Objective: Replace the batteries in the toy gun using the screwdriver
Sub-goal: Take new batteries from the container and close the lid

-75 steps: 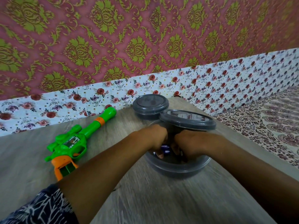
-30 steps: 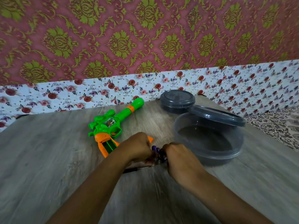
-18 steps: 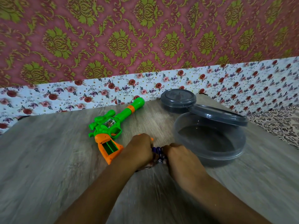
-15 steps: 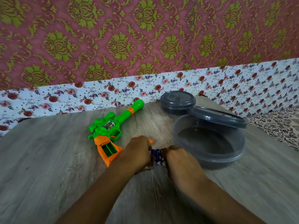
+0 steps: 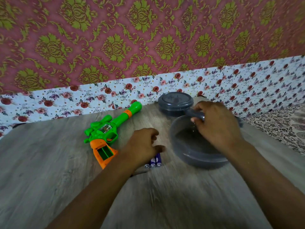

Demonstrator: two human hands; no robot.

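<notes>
A green and orange toy gun [image 5: 107,131] lies on the wooden table [image 5: 49,171], its orange grip facing me with the battery compartment [image 5: 104,152] open and empty. Three purple batteries [image 5: 154,161] lie side by side on the table, partly under my left hand [image 5: 142,144], which hovers over them with fingers loosely curled and holds nothing I can see. My right hand [image 5: 216,126] grips the grey lid [image 5: 196,115] over the large clear container [image 5: 194,151]. A dark tip of the screwdriver [image 5: 140,172] shows under my left wrist.
A smaller grey lidded container [image 5: 175,104] stands behind the large one, near the floral wall strip. A patterned cloth surface [image 5: 280,128] lies beyond the table's right edge.
Both hands had brought the batteries out of the large container onto the table. My right hand has since let go of them and moved up right to the container's lid.
</notes>
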